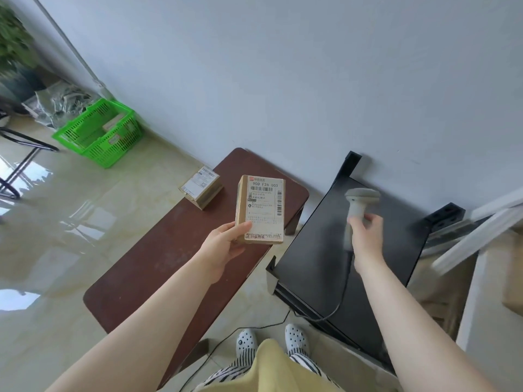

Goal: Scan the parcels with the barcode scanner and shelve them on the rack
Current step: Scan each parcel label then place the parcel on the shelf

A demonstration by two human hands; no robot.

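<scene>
My left hand (pixel 226 241) grips a small cardboard parcel (pixel 260 207) by its lower left corner, holding it upright over the brown table with its white shipping label facing me. My right hand (pixel 366 236) grips the handle of a grey barcode scanner (pixel 358 205) above the black rack (pixel 325 267); the scanner is blurred and its cable hangs down toward the floor. A second labelled parcel (pixel 201 186) lies on the far left part of the brown table (pixel 158 261).
A green plastic basket (pixel 99 134) holding more parcels stands on the floor by the wall at the left. A black chair frame (pixel 17 154) is at the far left. White frame bars (pixel 481 230) and a cardboard box sit at the right.
</scene>
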